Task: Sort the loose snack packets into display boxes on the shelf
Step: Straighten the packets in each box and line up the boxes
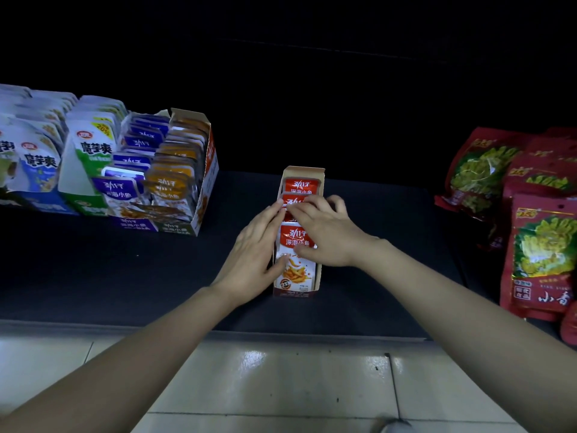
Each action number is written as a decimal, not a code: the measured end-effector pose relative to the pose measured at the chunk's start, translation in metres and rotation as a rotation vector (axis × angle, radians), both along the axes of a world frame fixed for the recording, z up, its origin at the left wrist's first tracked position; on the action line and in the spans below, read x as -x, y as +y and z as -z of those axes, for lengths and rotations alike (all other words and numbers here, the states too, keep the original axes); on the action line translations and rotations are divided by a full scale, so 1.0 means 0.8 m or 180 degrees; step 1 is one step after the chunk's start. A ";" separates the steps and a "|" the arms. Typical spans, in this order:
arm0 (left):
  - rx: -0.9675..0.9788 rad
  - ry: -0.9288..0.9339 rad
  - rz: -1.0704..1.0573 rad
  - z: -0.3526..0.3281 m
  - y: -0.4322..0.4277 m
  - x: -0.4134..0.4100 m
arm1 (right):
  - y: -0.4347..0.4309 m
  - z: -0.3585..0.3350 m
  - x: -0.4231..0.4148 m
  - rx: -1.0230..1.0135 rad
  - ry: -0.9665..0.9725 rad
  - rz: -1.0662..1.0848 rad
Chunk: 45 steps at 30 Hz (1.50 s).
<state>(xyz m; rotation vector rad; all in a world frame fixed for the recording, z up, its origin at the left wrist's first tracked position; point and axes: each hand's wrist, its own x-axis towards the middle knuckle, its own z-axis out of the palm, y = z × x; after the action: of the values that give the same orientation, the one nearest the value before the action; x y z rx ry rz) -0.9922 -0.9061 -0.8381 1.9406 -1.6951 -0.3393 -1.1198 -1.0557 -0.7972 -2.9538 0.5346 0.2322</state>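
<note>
A narrow cardboard display box (302,172) stands in the middle of the dark shelf (125,276). It holds a row of red and white snack packets (298,267). My left hand (257,248) lies flat against the box's left side, fingers straight, thumb on the front packet. My right hand (321,229) reaches over the box from the right. Its fingertips press on the tops of the middle packets and its thumb touches the front packet.
At the left stand a wider display box (204,195) with purple and orange packets and boxes of white, green and blue packets (90,151). Large red bags (543,254) lie at the right. The shelf's front edge (281,334) borders a pale tiled floor.
</note>
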 end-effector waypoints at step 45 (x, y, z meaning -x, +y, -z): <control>-0.0496 0.1026 -0.0544 -0.006 -0.020 0.009 | 0.003 0.020 -0.002 0.0709 -0.1235 0.0565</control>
<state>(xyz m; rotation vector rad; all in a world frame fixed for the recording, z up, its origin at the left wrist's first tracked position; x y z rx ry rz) -0.9993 -0.9219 -0.8329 1.9969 -1.3214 -0.6954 -1.1182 -1.0534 -0.8128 -3.0141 0.7999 -0.4366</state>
